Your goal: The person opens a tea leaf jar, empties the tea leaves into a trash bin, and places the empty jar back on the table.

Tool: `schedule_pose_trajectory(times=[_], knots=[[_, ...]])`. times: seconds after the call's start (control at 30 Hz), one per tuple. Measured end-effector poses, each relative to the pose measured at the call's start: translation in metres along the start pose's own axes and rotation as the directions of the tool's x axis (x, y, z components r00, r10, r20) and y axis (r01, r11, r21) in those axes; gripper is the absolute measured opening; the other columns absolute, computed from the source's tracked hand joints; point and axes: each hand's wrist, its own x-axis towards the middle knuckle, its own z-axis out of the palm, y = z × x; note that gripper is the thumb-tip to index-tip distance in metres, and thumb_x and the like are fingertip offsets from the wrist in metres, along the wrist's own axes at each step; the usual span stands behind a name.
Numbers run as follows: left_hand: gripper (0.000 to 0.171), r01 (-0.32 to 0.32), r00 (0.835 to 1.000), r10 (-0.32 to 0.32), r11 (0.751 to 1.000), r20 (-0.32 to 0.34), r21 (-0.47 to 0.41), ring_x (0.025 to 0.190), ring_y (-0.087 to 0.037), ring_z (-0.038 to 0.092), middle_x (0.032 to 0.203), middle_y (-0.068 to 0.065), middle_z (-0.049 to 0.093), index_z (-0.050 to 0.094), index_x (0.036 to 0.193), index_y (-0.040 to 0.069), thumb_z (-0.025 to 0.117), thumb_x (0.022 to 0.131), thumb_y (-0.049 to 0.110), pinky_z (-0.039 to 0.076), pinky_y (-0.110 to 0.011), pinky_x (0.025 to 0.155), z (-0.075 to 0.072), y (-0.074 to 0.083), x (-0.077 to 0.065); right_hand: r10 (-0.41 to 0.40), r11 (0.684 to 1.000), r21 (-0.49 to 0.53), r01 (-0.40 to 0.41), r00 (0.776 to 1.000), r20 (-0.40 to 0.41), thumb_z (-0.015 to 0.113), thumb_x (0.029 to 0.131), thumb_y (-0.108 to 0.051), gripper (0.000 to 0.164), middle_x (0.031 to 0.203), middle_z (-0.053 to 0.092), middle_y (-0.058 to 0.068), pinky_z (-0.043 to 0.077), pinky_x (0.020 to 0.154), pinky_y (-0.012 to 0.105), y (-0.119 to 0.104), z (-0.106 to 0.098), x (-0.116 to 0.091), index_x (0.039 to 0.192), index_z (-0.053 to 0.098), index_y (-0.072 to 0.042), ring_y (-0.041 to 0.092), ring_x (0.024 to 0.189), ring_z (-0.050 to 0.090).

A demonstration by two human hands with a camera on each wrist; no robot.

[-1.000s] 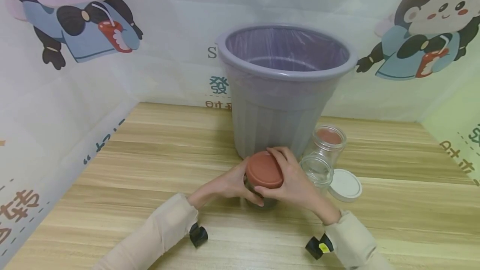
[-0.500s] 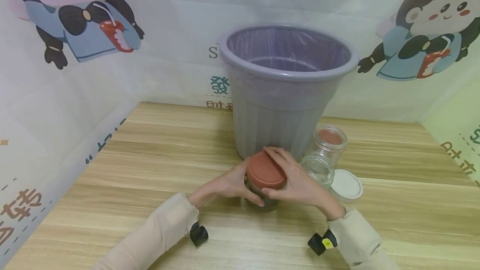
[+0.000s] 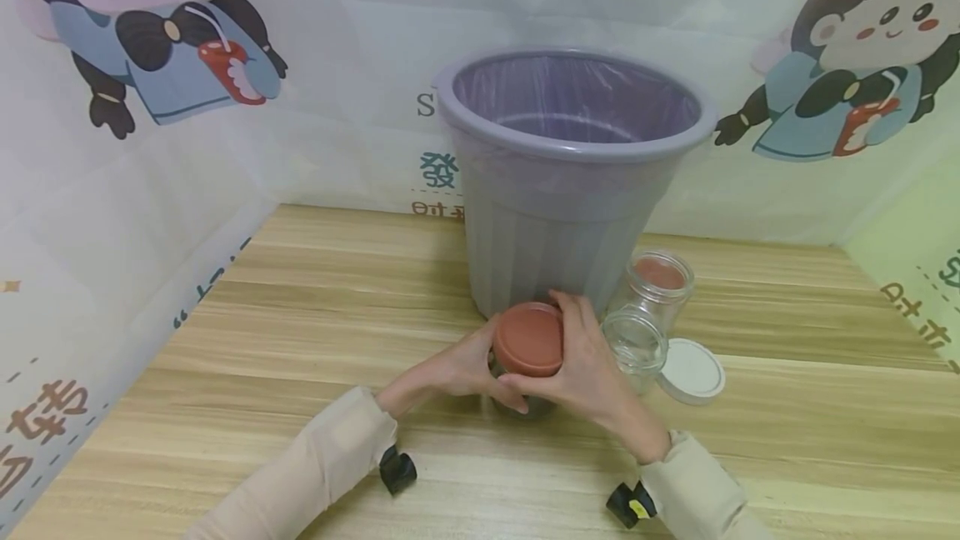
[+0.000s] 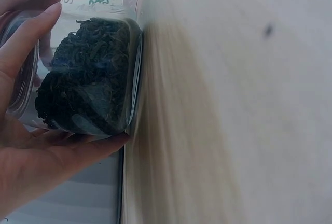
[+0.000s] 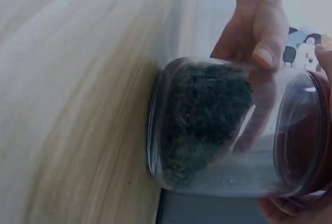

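Note:
A clear jar (image 5: 233, 172) with dark dried leaves (image 4: 93, 73), like loose tea, stands on the wooden table just in front of a bin. The jar's top is covered by a round reddish-brown lid (image 3: 529, 338). From the left, my left hand (image 3: 467, 367) grips the jar's body, its thumb across the near side. My right hand (image 3: 588, 369) holds the lid by its right edge, thumb at the front and fingers at the back. In the right wrist view the leaves fill roughly the lower half of the jar.
A purple-grey bin (image 3: 555, 215) with a clear liner stands behind the hands. To the right are a clear jar (image 3: 633, 342) in front, another jar (image 3: 651, 307) with something reddish inside, and a white round lid (image 3: 692, 371). A printed backdrop (image 3: 345, 90) encloses the table (image 3: 300, 315).
My right hand first turned further across the lid, then swung back to its right edge, with the wrist shifting left and nearer. The left hand and the jar stay in place.

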Motion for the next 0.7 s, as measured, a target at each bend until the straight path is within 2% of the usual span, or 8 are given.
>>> schedule_pose_trajectory(times=[0.13,0.27,0.47,0.7], knots=[[0.091,-0.011,1.0,0.011,1.0,0.005,0.002,0.119,-0.013,0.038,0.131,0.001,0.04,0.027,0.135,0.016,0.081,0.062,0.009,0.03,-0.036,0.101,0.0,0.0,0.001,-0.004,1.0,-0.013,0.004,1.0,0.001,0.079,0.057,-0.044,0.092,0.112,0.044,0.014,0.049,0.076,0.035,-0.001,0.001,0.0,0.123,0.037,0.004,0.022,0.092,0.051],[0.093,0.019,1.0,-0.019,1.0,0.0,0.019,0.12,-0.013,0.037,0.131,0.001,0.039,0.025,0.135,0.015,0.081,0.061,0.011,0.028,-0.035,0.102,0.0,0.002,0.0,-0.008,1.0,0.006,0.008,0.999,0.034,0.079,0.059,-0.037,0.083,0.111,0.045,0.013,0.048,0.075,0.035,0.0,0.0,0.002,0.12,0.04,0.003,0.022,0.092,0.051],[0.093,0.057,0.998,-0.057,0.998,-0.012,0.017,0.122,-0.017,0.036,0.132,-0.003,0.038,0.025,0.136,0.014,0.081,0.062,0.012,0.026,-0.039,0.103,0.0,0.005,-0.002,-0.021,0.998,0.062,0.013,0.992,0.124,0.079,0.061,-0.032,0.082,0.114,0.047,0.013,0.048,0.078,0.038,0.003,-0.007,0.006,0.124,0.04,0.004,0.023,0.096,0.051],[0.094,0.066,0.998,-0.065,0.998,-0.013,0.01,0.122,-0.018,0.035,0.132,-0.002,0.038,0.025,0.136,0.013,0.082,0.061,0.012,0.026,-0.04,0.103,0.001,0.004,-0.001,-0.059,0.99,0.137,0.029,0.973,0.222,0.079,0.062,-0.028,0.081,0.116,0.048,0.011,0.047,0.081,0.039,0.008,-0.015,0.01,0.126,0.038,0.002,0.022,0.098,0.052]])
